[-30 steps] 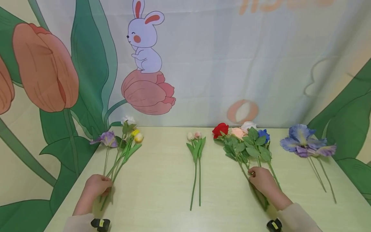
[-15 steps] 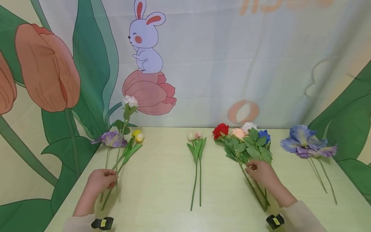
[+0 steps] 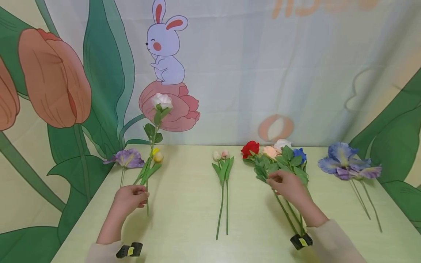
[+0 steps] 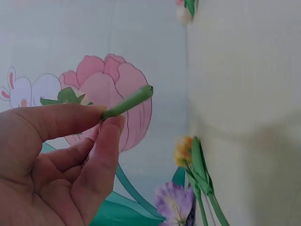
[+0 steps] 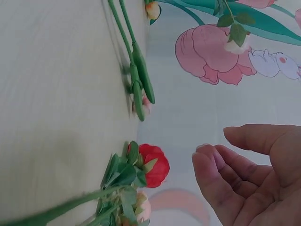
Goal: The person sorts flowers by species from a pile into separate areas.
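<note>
My left hand [image 3: 129, 199] pinches the green stem [image 4: 134, 101] of a white rose [image 3: 162, 100] between thumb and fingertips. The rose stands upright, raised above the table, its stem end poking out past the thumb in the left wrist view. Behind it lie yellow tulips [image 3: 158, 157] and a purple iris-like flower [image 3: 128, 158]. Over the stems of a bunch of roses hovers my right hand [image 3: 289, 188], its fingers loosely bent and a gap between thumb and fingertips, holding nothing. That bunch has a red rose [image 3: 250, 149], a peach rose [image 3: 270, 151], a white one and a blue rose [image 3: 299, 155].
Two pale pink tulips [image 3: 225, 154] lie mid-table, between the hands. Large blue and purple iris-like flowers [image 3: 342, 155] lie at the right side of the table [image 3: 184, 219]. A printed curtain [image 3: 230, 73] hangs behind the table's back edge.
My left hand has lifted the white rose from among the left flowers and moved it up and to the right. The right hand has risen and shifted left over the rose bunch.
</note>
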The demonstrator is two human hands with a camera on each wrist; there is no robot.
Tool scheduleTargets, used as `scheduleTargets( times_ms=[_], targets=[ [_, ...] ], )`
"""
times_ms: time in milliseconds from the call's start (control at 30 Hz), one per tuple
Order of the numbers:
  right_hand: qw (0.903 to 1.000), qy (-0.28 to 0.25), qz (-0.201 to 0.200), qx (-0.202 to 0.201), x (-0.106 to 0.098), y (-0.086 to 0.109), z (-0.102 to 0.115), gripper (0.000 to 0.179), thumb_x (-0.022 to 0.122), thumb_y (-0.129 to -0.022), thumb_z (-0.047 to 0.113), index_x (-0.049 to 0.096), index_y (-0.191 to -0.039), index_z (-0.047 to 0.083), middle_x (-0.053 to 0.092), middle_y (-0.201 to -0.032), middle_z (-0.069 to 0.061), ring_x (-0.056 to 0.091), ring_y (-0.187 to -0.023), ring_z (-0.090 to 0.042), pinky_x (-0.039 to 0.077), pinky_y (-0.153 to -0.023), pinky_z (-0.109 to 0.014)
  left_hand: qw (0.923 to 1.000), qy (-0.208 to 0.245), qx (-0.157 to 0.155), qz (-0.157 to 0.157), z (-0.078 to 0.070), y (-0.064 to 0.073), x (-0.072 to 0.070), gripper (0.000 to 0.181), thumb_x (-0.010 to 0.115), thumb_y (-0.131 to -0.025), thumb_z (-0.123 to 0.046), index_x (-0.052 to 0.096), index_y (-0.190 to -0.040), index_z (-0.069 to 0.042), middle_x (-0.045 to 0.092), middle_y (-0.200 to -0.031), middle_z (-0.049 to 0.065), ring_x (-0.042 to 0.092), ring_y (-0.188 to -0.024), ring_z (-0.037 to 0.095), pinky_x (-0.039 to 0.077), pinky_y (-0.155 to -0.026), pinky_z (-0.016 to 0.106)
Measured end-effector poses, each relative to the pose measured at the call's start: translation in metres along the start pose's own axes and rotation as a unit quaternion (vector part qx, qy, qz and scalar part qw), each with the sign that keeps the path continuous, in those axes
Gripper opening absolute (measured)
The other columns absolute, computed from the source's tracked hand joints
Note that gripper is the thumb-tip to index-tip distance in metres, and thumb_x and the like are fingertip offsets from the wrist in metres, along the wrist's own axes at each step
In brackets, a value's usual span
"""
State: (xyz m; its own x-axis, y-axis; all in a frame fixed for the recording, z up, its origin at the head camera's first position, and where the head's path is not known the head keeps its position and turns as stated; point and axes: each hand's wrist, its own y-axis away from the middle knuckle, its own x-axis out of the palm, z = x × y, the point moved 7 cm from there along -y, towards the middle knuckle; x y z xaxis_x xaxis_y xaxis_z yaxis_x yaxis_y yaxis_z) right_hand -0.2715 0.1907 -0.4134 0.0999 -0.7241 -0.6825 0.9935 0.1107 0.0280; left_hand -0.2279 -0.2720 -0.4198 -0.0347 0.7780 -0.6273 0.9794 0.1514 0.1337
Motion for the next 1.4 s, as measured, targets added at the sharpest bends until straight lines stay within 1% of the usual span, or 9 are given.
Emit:
scheduleTargets(
  times_ms=[167, 233, 433, 600, 800, 900, 1100, 1233, 1400],
  targets=[
    [0.9997, -0.013, -0.005, -0.020, 0.007, -0.005, 0.016, 0.029, 0.066, -0.098, 0.015, 0.069, -0.119, -0.005, 0.074, -0.099, -0.020, 0.068, -0.077, -0.015, 0.061, -0.067, -0.029, 0.9997, 0.012, 0.021, 0.004, -0.015, 0.006, 0.015, 0.027, 0.064, -0.095, -0.006, 0.065, -0.113, 0.014, 0.073, -0.097, 0.025, 0.071, -0.073, 0.015, 0.063, -0.068, 0.033],
    [0.9994, -0.018, -0.004, -0.029, 0.011, -0.007, 0.024, 0.028, 0.066, -0.098, 0.015, 0.069, -0.118, -0.004, 0.074, -0.098, -0.019, 0.067, -0.077, -0.014, 0.060, -0.067, -0.027, 0.9993, 0.017, 0.033, 0.006, -0.022, 0.008, 0.022, 0.026, 0.064, -0.095, -0.006, 0.066, -0.112, 0.014, 0.073, -0.094, 0.022, 0.071, -0.072, 0.016, 0.063, -0.066, 0.032],
    [0.9978, -0.050, 0.013, -0.041, 0.027, -0.014, 0.042, 0.028, 0.066, -0.098, 0.015, 0.069, -0.119, -0.004, 0.073, -0.095, -0.017, 0.065, -0.077, -0.013, 0.061, -0.070, -0.029, 0.9974, 0.044, 0.056, 0.012, -0.043, 0.013, 0.046, 0.020, 0.065, -0.093, -0.004, 0.067, -0.106, 0.011, 0.071, -0.088, 0.016, 0.070, -0.070, 0.014, 0.062, -0.064, 0.030],
    [0.9944, -0.084, 0.028, -0.057, 0.043, -0.018, 0.056, 0.028, 0.066, -0.098, 0.014, 0.068, -0.120, -0.004, 0.074, -0.101, -0.021, 0.068, -0.082, -0.016, 0.062, -0.072, -0.030, 0.9951, 0.069, 0.068, 0.021, -0.062, 0.012, 0.065, 0.014, 0.066, -0.092, -0.002, 0.068, -0.102, 0.009, 0.071, -0.086, 0.014, 0.069, -0.070, 0.014, 0.062, -0.064, 0.031],
    [0.9858, -0.137, 0.042, -0.088, 0.060, -0.019, 0.078, 0.029, 0.065, -0.099, 0.011, 0.067, -0.121, -0.007, 0.072, -0.107, -0.023, 0.070, -0.091, -0.028, 0.063, -0.075, -0.034, 0.9913, 0.095, 0.085, 0.034, -0.088, 0.013, 0.086, 0.011, 0.068, -0.091, 0.000, 0.070, -0.100, 0.007, 0.071, -0.084, 0.014, 0.068, -0.068, 0.014, 0.062, -0.064, 0.032],
    [0.9815, -0.157, 0.045, -0.100, 0.067, -0.021, 0.088, 0.029, 0.065, -0.099, 0.011, 0.067, -0.121, -0.008, 0.072, -0.110, -0.026, 0.071, -0.092, -0.028, 0.064, -0.077, -0.037, 0.9889, 0.107, 0.095, 0.040, -0.099, 0.015, 0.095, 0.009, 0.068, -0.091, 0.001, 0.070, -0.098, 0.007, 0.070, -0.084, 0.014, 0.068, -0.067, 0.013, 0.062, -0.063, 0.032],
    [0.9736, -0.200, 0.057, -0.094, 0.079, -0.025, 0.099, 0.031, 0.065, -0.100, 0.011, 0.067, -0.124, -0.007, 0.072, -0.117, -0.027, 0.072, -0.096, -0.029, 0.064, -0.079, -0.034, 0.9831, 0.125, 0.120, 0.059, -0.119, 0.019, 0.111, 0.010, 0.069, -0.091, 0.000, 0.070, -0.098, 0.007, 0.072, -0.085, 0.016, 0.068, -0.067, 0.014, 0.062, -0.062, 0.032],
    [0.9668, -0.229, 0.073, -0.086, 0.086, -0.027, 0.103, 0.034, 0.065, -0.099, 0.012, 0.065, -0.128, -0.007, 0.071, -0.119, -0.027, 0.072, -0.095, -0.023, 0.064, -0.081, -0.036, 0.9800, 0.131, 0.127, 0.079, -0.126, 0.019, 0.122, 0.011, 0.069, -0.091, 0.000, 0.070, -0.099, 0.008, 0.073, -0.087, 0.018, 0.069, -0.067, 0.013, 0.062, -0.062, 0.031],
    [0.9620, -0.247, 0.079, -0.086, 0.087, -0.027, 0.105, 0.038, 0.064, -0.100, 0.011, 0.061, -0.131, -0.011, 0.070, -0.117, -0.027, 0.069, -0.091, -0.011, 0.064, -0.083, -0.036, 0.9772, 0.131, 0.137, 0.095, -0.132, 0.018, 0.133, 0.012, 0.068, -0.092, -0.001, 0.070, -0.100, 0.008, 0.073, -0.089, 0.019, 0.069, -0.068, 0.012, 0.062, -0.062, 0.029]
  ],
)
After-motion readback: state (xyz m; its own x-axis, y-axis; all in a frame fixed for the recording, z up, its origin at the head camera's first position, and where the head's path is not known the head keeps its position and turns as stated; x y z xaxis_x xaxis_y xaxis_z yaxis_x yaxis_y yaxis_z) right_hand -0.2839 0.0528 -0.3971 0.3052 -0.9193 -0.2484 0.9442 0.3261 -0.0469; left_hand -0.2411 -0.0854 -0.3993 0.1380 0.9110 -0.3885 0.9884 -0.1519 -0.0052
